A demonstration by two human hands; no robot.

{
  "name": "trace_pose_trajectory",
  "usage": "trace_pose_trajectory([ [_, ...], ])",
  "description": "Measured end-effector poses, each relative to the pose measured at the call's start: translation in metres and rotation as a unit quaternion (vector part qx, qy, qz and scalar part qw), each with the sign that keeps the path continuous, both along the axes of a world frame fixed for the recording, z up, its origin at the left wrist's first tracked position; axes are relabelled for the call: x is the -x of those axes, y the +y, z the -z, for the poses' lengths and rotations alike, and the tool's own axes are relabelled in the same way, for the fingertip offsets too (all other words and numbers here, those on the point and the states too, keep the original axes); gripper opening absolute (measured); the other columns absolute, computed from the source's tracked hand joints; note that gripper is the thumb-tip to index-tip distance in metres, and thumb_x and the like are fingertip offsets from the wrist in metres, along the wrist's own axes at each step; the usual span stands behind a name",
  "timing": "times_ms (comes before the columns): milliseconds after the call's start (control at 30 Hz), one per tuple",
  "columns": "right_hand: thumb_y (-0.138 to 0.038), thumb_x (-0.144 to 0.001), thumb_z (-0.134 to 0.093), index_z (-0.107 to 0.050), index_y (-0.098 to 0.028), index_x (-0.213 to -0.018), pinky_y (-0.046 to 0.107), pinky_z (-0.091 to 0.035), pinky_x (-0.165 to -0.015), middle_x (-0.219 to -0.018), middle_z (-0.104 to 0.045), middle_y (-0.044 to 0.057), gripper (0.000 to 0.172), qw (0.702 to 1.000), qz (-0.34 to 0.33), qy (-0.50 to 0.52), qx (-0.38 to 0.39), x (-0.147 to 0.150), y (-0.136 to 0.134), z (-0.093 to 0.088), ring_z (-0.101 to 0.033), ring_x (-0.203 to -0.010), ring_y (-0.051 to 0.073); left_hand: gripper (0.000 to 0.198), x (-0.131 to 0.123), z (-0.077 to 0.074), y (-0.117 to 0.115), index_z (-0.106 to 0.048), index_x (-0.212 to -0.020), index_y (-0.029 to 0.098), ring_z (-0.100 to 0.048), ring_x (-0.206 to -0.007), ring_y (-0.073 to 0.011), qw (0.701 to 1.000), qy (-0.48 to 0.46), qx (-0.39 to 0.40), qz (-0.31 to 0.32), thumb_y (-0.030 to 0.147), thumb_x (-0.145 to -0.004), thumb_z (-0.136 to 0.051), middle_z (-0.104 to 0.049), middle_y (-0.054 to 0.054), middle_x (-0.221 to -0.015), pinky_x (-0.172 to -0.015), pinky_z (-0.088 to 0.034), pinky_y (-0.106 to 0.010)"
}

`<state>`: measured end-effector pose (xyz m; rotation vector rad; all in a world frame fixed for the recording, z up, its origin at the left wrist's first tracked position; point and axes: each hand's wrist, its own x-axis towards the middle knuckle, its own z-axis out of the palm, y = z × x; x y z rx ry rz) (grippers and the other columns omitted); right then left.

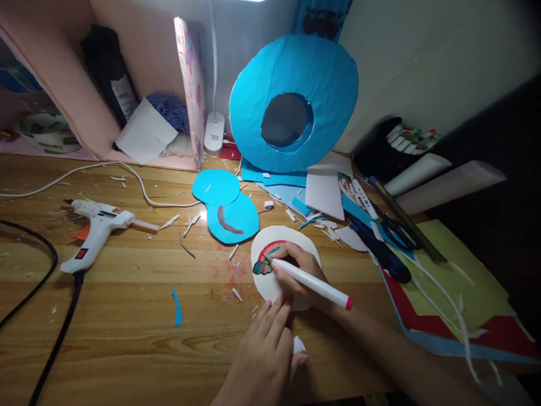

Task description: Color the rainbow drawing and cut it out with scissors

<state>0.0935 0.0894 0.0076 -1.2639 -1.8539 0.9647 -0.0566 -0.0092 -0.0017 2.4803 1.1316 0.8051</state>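
Note:
My right hand (pixel 301 276) is closed round a white marker (pixel 315 283) with a pink end. Its tip touches a rainbow drawing (pixel 266 256) on a white paper oval (pixel 270 234) lying on the wooden desk (pixel 127 293). My left hand (pixel 266 352) rests flat by the oval's near edge, fingertips pressing on the paper. A small white cap (pixel 298 344) sits against its thumb; I cannot tell whether the hand grips it.
A white glue gun (pixel 95 228) with black cable lies at left. Two blue paper ovals (pixel 226 206) lie behind the drawing, a big blue ring (pixel 293 101) leans on the wall. Scissors (pixel 391 231), paper scraps and coloured sheets (pixel 460 287) crowd the right. Pink shelf (pixel 127 84) at back left.

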Motion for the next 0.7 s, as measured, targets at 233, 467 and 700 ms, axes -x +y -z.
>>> trace_pose_trajectory([
  [233,-0.025,-0.077,-0.058,-0.054,-0.021,-0.081,0.027,-0.043,-0.061,-0.071,-0.058,0.000,0.006,0.998,0.042,-0.041,-0.038,-0.0003,0.0019,-0.0013,-0.055,-0.064,0.017,0.023,-0.0010,0.0000,0.0025,-0.058,-0.084,0.012,-0.056,-0.118,-0.0279,1.000,-0.006,-0.023,-0.002,0.023,-0.095,-0.041,-0.061,-0.019,-0.125,-0.091,-0.054,-0.041],
  [467,-0.025,-0.078,-0.057,-0.051,-0.021,-0.078,0.025,-0.040,-0.057,-0.068,-0.055,-0.002,0.007,0.996,0.053,-0.055,-0.050,-0.0015,0.0027,-0.0019,-0.052,-0.060,0.015,0.029,-0.0010,-0.0011,0.0040,-0.058,-0.081,0.013,-0.060,-0.113,-0.0278,0.999,-0.009,-0.052,-0.007,0.022,-0.096,-0.035,-0.063,-0.018,-0.121,-0.085,-0.057,-0.040],
  [700,-0.027,-0.079,-0.058,-0.051,-0.020,-0.077,0.026,-0.041,-0.059,-0.070,-0.056,-0.001,0.010,0.998,0.047,-0.032,-0.038,-0.0008,0.0039,-0.0011,-0.052,-0.063,0.015,0.016,-0.0009,0.0066,0.0021,-0.056,-0.081,0.014,-0.056,-0.118,-0.0280,0.999,-0.007,-0.037,-0.003,0.019,-0.092,-0.045,-0.060,-0.019,-0.126,-0.090,-0.055,-0.042],
])
